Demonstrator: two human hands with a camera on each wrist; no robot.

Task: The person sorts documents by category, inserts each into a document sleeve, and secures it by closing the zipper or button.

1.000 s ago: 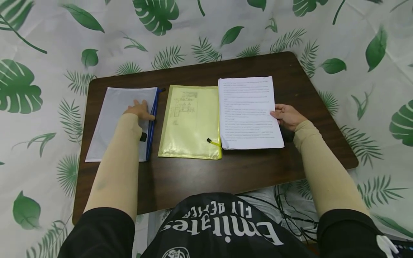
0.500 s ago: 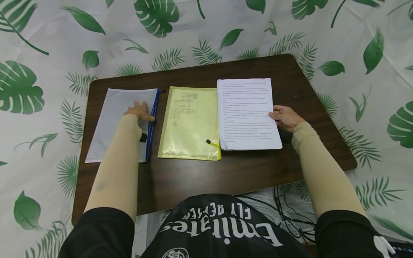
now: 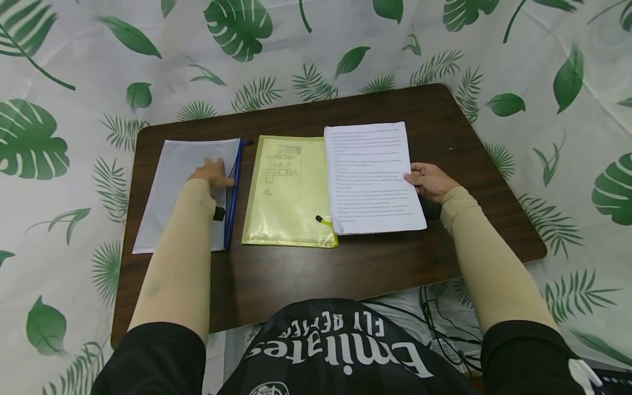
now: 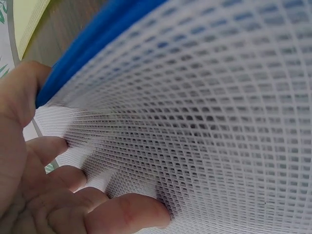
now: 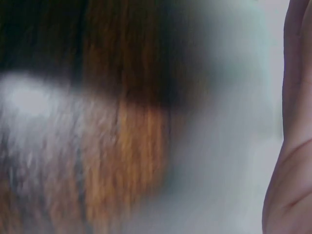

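Note:
In the head view, my left hand rests on a white mesh zip pouch with a blue zip edge. The left wrist view shows its fingers touching the mesh and the thumb against the blue edge. My right hand holds a stack of printed paper by its right edge, thumb on top. The stack's left side overlaps a yellow zip pouch, which has a sheet with a drawing showing through. The right wrist view is blurred, with only part of the palm visible.
Everything lies on a dark brown wooden table with rounded corners. A leaf-patterned cloth surrounds it. Black cables hang past the front edge at the right. A yellow zip pull with a black end sticks out near the stack.
The paper stack has slid left with my right hand and covers more of the yellow pouch's right edge. My left hand stays on the white mesh pouch.

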